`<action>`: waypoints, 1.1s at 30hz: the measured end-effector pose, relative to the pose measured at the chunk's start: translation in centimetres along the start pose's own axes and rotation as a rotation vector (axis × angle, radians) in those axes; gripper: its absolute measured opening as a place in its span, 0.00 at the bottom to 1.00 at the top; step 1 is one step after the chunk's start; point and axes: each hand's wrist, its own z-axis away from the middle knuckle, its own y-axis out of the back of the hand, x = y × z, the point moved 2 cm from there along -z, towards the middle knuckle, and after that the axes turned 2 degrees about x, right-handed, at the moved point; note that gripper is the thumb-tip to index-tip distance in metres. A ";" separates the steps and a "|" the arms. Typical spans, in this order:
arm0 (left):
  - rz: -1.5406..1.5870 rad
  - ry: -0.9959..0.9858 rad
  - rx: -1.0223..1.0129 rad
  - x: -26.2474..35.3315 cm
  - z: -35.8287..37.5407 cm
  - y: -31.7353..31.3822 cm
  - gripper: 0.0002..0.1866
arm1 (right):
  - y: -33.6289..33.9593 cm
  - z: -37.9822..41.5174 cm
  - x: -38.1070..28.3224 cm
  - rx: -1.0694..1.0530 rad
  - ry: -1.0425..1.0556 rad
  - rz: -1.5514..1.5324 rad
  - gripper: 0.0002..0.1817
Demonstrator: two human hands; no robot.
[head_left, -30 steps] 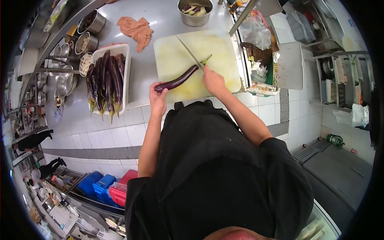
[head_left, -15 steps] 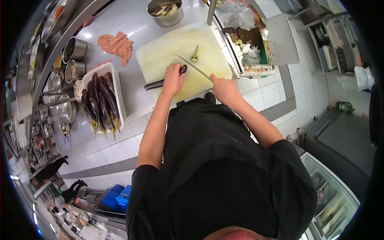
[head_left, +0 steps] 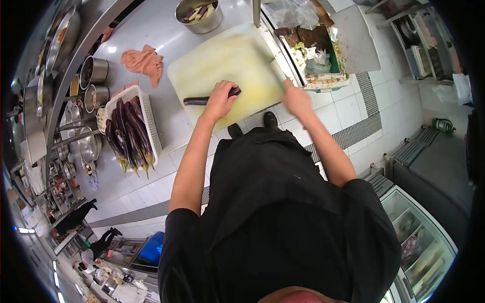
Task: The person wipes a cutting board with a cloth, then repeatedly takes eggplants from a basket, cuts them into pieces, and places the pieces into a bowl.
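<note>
My left hand [head_left: 220,102] is closed over a dark purple eggplant [head_left: 195,101] lying on the white cutting board [head_left: 222,58]. The eggplant's two ends show on either side of the fingers. At the board's right edge, my right hand [head_left: 296,99] grips a knife [head_left: 277,68], whose blade is smeared by motion. A white plastic basket [head_left: 152,122] of whole eggplants [head_left: 132,129] stands to the left of the board. Beyond the board is a steel pot [head_left: 208,22] with cut eggplant pieces [head_left: 197,13].
An orange cloth [head_left: 144,63] lies on the steel counter [head_left: 164,28]. Right of the board stands a waste bin [head_left: 328,79] with scraps and plastic bags. Steel pots [head_left: 95,70] line the left side. Other people [head_left: 103,242] are far off at lower left.
My right hand and the knife have moved right, to the board's edge. The cut eggplant stem end is gone from the board. My left hand stays on the eggplant.
</note>
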 end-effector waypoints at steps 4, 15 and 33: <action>-0.192 -0.068 -0.016 1.8 -1.4 0.1 0.23 | 2.9 0.7 5.7 -0.142 -0.068 -0.468 0.18; -0.508 0.343 0.300 -1.0 -4.2 -2.2 0.35 | 0.3 1.9 -0.4 -0.703 0.015 -0.789 0.25; 0.087 0.317 0.507 -2.0 -3.7 -1.4 0.34 | -5.1 1.9 -4.1 -0.751 0.037 -0.971 0.27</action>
